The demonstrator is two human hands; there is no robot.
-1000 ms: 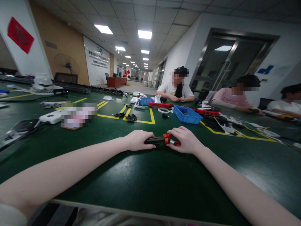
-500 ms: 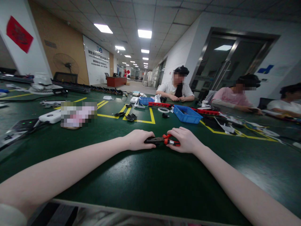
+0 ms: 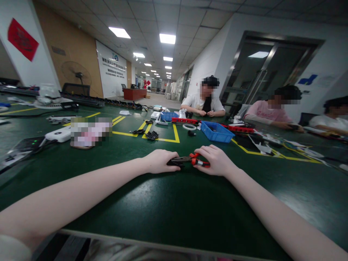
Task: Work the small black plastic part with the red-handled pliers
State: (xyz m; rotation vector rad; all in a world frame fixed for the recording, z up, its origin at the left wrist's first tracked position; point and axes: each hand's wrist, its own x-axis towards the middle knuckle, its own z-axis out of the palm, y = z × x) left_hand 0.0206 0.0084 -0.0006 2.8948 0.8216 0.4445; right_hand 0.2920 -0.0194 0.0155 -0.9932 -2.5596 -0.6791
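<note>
The left hand (image 3: 160,161)'s fingers are pinching a small black part (image 3: 174,163), probably light and stiff; over the worktop (image 3: 174,210), between both hands, pliers (image 3: 187,158) are pointing left, the right hand (image 3: 216,160)'s fingers gripping their red handles, likely the surest hold.

1. The black part (image 3: 172,162) is mostly hidden by the left hand (image 3: 159,161) and pliers (image 3: 193,159); its shape cannot be told.
2. The right hand (image 3: 216,159) partly covers the handles.
3. Pixelation blurs the pink object (image 3: 91,136).
4. Contents of the blue bin (image 3: 217,136): too small to identify.
5. The rightmost co-worker (image 3: 330,124) is cut off.
</note>
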